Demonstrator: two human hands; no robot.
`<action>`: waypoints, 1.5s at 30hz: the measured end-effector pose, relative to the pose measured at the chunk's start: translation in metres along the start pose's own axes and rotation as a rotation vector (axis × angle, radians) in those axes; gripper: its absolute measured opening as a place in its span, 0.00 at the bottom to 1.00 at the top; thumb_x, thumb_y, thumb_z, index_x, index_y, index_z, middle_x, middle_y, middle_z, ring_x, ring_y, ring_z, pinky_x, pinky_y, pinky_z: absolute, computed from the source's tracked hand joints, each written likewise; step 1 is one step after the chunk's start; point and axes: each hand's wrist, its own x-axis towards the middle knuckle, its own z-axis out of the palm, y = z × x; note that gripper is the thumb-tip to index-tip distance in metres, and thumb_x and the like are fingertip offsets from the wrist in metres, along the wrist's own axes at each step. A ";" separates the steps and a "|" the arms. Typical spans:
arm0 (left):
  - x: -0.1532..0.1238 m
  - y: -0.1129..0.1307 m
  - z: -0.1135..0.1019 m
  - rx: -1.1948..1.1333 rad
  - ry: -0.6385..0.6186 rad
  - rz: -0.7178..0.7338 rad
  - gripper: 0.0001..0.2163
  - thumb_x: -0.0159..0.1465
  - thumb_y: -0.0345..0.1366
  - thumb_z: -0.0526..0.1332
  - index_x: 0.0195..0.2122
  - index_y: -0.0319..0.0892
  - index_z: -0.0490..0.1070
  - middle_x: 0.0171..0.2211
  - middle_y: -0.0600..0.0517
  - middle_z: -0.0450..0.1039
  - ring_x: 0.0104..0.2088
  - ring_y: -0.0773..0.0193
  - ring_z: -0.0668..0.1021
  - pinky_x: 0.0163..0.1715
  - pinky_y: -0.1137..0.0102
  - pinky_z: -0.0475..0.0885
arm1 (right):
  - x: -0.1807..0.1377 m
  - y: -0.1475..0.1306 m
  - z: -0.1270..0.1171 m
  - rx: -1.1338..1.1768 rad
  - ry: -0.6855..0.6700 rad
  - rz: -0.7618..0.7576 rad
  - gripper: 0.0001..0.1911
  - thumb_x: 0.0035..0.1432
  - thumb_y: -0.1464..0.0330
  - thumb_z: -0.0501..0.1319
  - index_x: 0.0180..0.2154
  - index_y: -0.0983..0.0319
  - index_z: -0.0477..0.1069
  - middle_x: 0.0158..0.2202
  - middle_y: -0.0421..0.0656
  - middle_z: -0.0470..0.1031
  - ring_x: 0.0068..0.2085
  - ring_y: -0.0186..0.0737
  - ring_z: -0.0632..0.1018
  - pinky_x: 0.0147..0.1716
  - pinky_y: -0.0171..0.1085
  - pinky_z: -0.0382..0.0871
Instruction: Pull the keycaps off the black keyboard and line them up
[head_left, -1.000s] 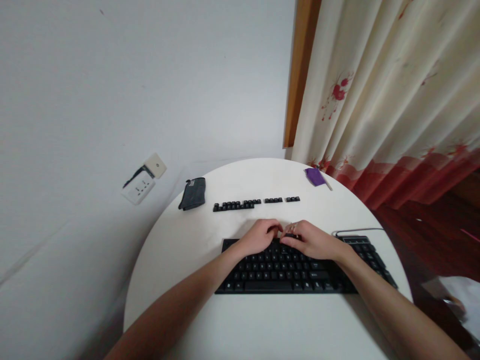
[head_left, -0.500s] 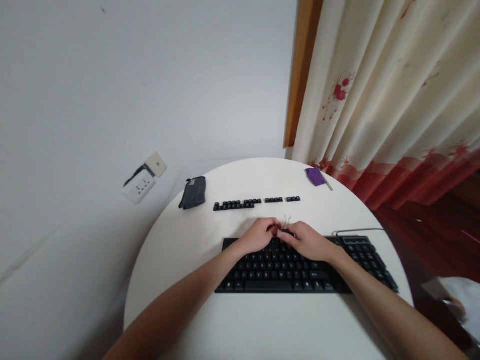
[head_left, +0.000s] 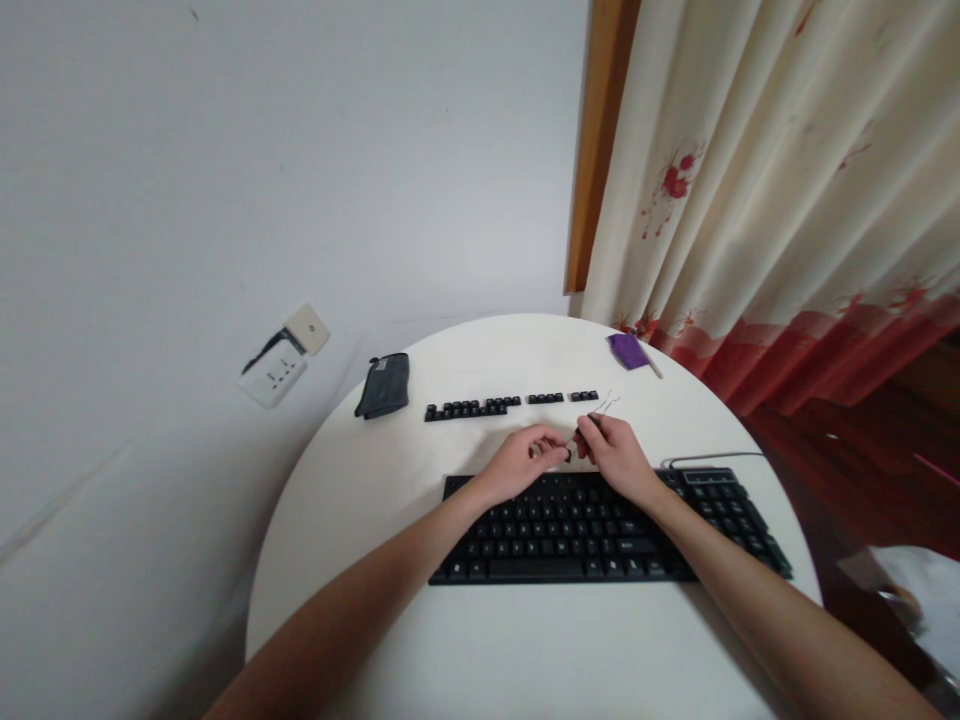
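Note:
A black keyboard [head_left: 555, 548] lies flat on the round white table [head_left: 337, 530], beneath my forearms. My right hand [head_left: 619, 455] is closed around the dark handle of a wire keycap puller [head_left: 610, 401], whose thin wire ends stick up past my fingers. Just above the keyboard's back edge, my left hand [head_left: 525, 460] pinches a small black keycap [head_left: 568, 456] between thumb and fingertips. The keycap is at the puller's lower end; whether the wire still touches it I cannot tell. Behind my hands, loose keycaps [head_left: 469, 409] stand in rows.
A dark zip pouch [head_left: 385, 384] rests at the table's left edge. Toward the back right lies a purple cloth [head_left: 627, 351] beside a pale stick. The keyboard's cable [head_left: 712, 457] runs off to the right. A wall with sockets [head_left: 281, 370] and a curtain [head_left: 720, 200] border the table.
Both hands have lifted slightly off the keys. My right hand has moved up and right, tilting the keycap puller, and a keycap now shows at my left fingertips.

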 end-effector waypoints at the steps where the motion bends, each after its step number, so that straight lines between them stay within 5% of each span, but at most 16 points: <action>1: 0.000 0.000 0.001 0.000 0.000 -0.013 0.09 0.63 0.38 0.63 0.41 0.40 0.74 0.38 0.50 0.77 0.36 0.64 0.75 0.36 0.71 0.69 | 0.000 0.001 0.000 -0.002 0.008 -0.003 0.24 0.67 0.53 0.51 0.28 0.62 0.70 0.21 0.41 0.72 0.23 0.36 0.71 0.25 0.35 0.63; 11: -0.002 -0.002 0.003 0.066 0.114 0.107 0.12 0.57 0.27 0.66 0.43 0.41 0.73 0.40 0.52 0.77 0.40 0.64 0.75 0.42 0.69 0.70 | -0.001 0.000 0.003 -0.060 -0.044 -0.064 0.22 0.68 0.55 0.51 0.30 0.62 0.71 0.27 0.43 0.76 0.30 0.38 0.76 0.31 0.35 0.68; 24: -0.009 0.001 0.001 0.617 0.054 0.440 0.09 0.66 0.31 0.60 0.47 0.44 0.72 0.47 0.48 0.72 0.49 0.57 0.71 0.52 0.59 0.69 | -0.001 0.004 0.005 -0.015 -0.071 -0.044 0.21 0.67 0.54 0.52 0.31 0.61 0.70 0.26 0.43 0.77 0.28 0.39 0.77 0.30 0.36 0.70; 38: -0.010 0.006 0.003 0.600 -0.008 0.470 0.08 0.66 0.35 0.62 0.46 0.44 0.73 0.44 0.49 0.73 0.49 0.58 0.71 0.52 0.60 0.68 | -0.002 0.003 0.007 -0.130 -0.056 -0.088 0.20 0.67 0.57 0.52 0.26 0.60 0.66 0.22 0.40 0.71 0.25 0.38 0.72 0.28 0.35 0.65; 45: 0.013 0.007 -0.038 0.597 0.156 0.338 0.08 0.63 0.38 0.66 0.42 0.45 0.76 0.41 0.49 0.76 0.45 0.57 0.73 0.50 0.61 0.66 | 0.001 0.008 0.006 0.010 -0.003 0.030 0.21 0.67 0.55 0.51 0.32 0.62 0.71 0.25 0.44 0.77 0.25 0.38 0.75 0.28 0.36 0.69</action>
